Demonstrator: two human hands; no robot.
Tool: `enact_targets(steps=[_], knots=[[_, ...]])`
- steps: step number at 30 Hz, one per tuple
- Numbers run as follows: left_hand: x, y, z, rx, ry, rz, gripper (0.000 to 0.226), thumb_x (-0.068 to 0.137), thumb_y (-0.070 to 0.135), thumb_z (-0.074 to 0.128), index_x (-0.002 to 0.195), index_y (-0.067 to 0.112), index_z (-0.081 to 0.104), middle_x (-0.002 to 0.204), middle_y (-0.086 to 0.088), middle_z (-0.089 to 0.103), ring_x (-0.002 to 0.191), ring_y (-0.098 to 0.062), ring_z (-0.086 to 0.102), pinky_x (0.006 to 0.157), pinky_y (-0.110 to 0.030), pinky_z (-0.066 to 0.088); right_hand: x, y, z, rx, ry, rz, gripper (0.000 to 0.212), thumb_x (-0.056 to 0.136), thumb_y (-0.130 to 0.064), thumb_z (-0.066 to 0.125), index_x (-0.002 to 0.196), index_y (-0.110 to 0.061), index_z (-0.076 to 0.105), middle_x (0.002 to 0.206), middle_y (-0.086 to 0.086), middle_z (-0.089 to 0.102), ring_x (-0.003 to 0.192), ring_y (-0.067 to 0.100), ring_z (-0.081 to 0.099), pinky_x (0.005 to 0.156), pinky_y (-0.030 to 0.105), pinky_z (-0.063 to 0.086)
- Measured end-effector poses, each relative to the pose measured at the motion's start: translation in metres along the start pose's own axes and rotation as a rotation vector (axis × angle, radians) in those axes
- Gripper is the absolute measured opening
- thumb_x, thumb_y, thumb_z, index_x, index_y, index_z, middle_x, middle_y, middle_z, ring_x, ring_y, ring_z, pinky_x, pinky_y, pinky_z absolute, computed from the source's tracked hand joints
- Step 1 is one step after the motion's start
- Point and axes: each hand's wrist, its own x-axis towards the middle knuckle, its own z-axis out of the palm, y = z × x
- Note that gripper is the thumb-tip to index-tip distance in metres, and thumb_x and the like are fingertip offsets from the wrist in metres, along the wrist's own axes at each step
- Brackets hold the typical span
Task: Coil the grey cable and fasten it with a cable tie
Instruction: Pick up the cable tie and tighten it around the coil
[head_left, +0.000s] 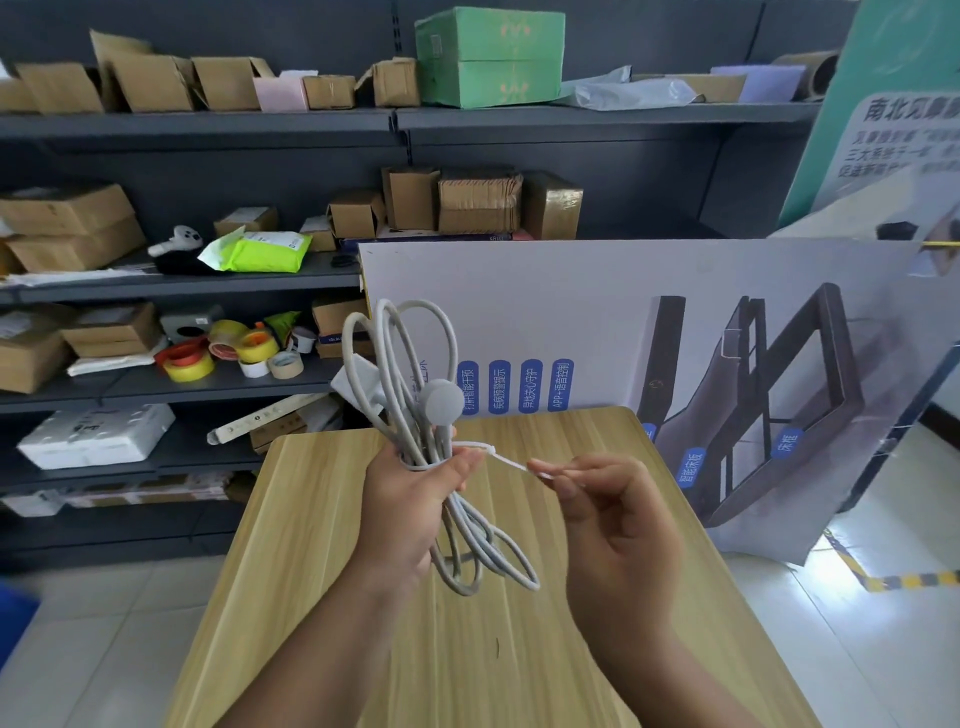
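Observation:
The grey cable (410, 353) is gathered into a bundle of long loops, held upright above the wooden table (322, 545). My left hand (410, 499) grips the bundle at its middle; loops stick out above and below the fist. A round grey plug (440, 399) and a white flat end piece (348, 382) hang near the upper loops. A white cable tie (498, 460) wraps the bundle at my left thumb. Its free tail runs right to my right hand (597, 499), pinched between thumb and forefinger.
Grey shelves (208, 283) behind hold cardboard boxes, several tape rolls (228, 351) and a green box (488, 57). A large printed board (675, 338) leans against the table's far edge. Tiled floor lies on both sides, with yellow-black floor tape (904, 579) at right.

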Motion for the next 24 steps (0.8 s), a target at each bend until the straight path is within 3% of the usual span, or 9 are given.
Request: enact_targets(steps=[3,7,11,13,17,19,21,24], knots=[[-0.002,0.003,0.002,0.018,-0.048,0.012,0.016,0.073,0.01,0.08,0.081,0.013,0.067,0.072,-0.012,0.061,0.054,-0.011,0.055,0.067,-0.027,0.054,0.007,-0.012,-0.005,0.071,0.046,0.01,0.032,0.086,-0.001,0.061,0.075,-0.031,0.057,0.082,-0.01,0.066,0.083,0.02,0.075,0.075,0.026,0.056],[-0.004,0.009,0.004,-0.016,-0.084,0.017,0.016,0.072,0.011,0.08,0.082,0.014,0.068,0.07,-0.007,0.063,0.058,-0.014,0.057,0.069,-0.031,0.055,0.03,-0.011,-0.015,0.143,0.153,0.167,0.008,0.089,-0.01,0.057,0.081,-0.011,0.057,0.076,0.012,0.068,0.078,0.023,0.075,0.077,0.037,0.061],[-0.007,0.014,0.009,0.078,-0.103,0.096,0.013,0.077,0.008,0.078,0.083,0.016,0.07,0.068,0.006,0.07,0.064,-0.007,0.065,0.066,-0.024,0.054,0.037,0.004,-0.007,0.121,0.07,0.279,0.01,0.089,-0.022,0.065,0.093,-0.015,0.06,0.079,0.013,0.073,0.079,0.025,0.073,0.077,0.041,0.058],[-0.009,0.015,0.012,0.078,-0.084,0.112,0.015,0.076,0.011,0.079,0.087,0.017,0.071,0.07,0.006,0.071,0.066,-0.006,0.067,0.065,-0.019,0.054,0.032,0.009,0.002,0.179,0.007,0.26,0.025,0.085,-0.025,0.07,0.105,-0.018,0.057,0.083,0.012,0.073,0.081,0.026,0.072,0.079,0.042,0.056],[-0.007,0.016,0.016,-0.009,-0.012,0.108,0.019,0.077,0.007,0.078,0.092,0.007,0.068,0.069,-0.002,0.066,0.061,-0.013,0.063,0.063,-0.024,0.054,0.022,0.016,0.007,0.564,-0.04,0.33,0.081,0.067,-0.037,0.086,0.132,-0.02,0.04,0.105,0.015,0.072,0.101,0.032,0.068,0.091,0.044,0.054],[-0.006,0.016,0.016,-0.052,-0.005,0.103,0.021,0.077,0.004,0.076,0.095,0.0,0.066,0.07,-0.006,0.065,0.061,-0.015,0.062,0.063,-0.026,0.055,0.02,0.02,0.012,0.504,-0.05,0.412,0.087,0.071,-0.02,0.084,0.14,-0.029,0.033,0.121,0.012,0.068,0.116,0.03,0.064,0.093,0.038,0.053],[-0.006,0.016,0.016,-0.066,-0.02,0.106,0.021,0.077,0.002,0.076,0.094,-0.003,0.065,0.07,-0.008,0.065,0.06,-0.015,0.062,0.062,-0.025,0.056,0.02,0.022,0.017,0.509,-0.032,0.526,0.096,0.072,-0.007,0.081,0.146,-0.034,0.026,0.124,0.008,0.068,0.117,0.026,0.064,0.091,0.032,0.054],[-0.009,0.017,0.016,-0.073,-0.048,0.108,0.02,0.077,0.003,0.076,0.095,0.002,0.067,0.07,-0.003,0.067,0.061,-0.012,0.064,0.061,-0.024,0.056,0.026,0.024,0.02,0.84,0.033,0.744,0.109,0.055,-0.008,0.091,0.144,-0.022,0.03,0.116,0.013,0.072,0.104,0.023,0.07,0.08,0.027,0.057]])
